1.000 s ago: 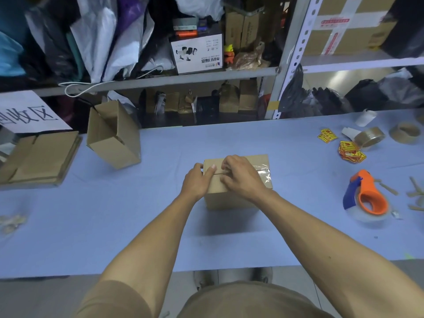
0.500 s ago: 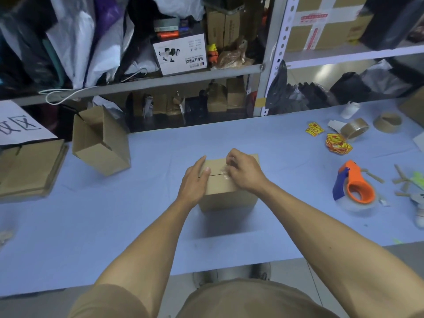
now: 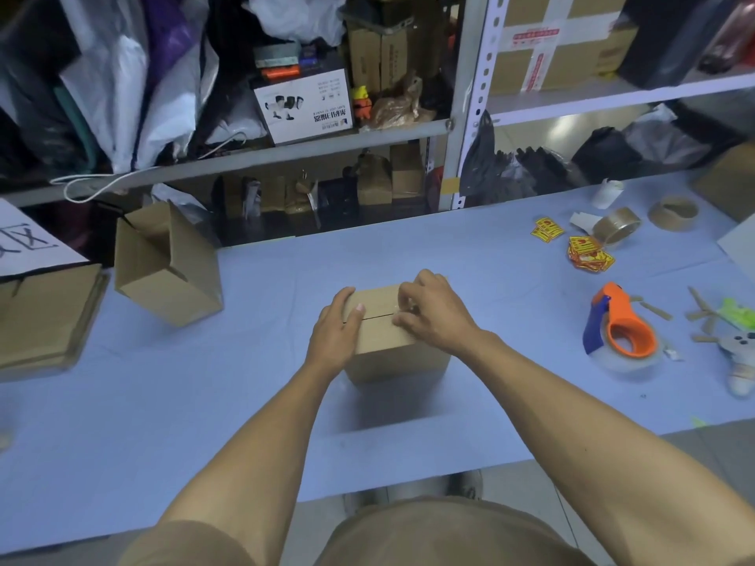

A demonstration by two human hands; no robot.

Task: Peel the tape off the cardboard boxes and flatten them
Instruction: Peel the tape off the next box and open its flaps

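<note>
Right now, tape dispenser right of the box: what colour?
Orange body with a blue handle, on the tape dispenser; head view shows it clearly.

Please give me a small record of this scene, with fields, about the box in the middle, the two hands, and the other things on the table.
surface: table with blue cover
box in work: closed cardboard box, upright, centre of table
left hand: rests on the box's left top edge, fingers fairly straight
right hand: fingers curled at the top seam, seemingly pinching clear tape
open box: tilted, back left
flattened cardboard: stacked at far left
tape dispenser: orange and blue, right side
tape rolls: back right
</note>
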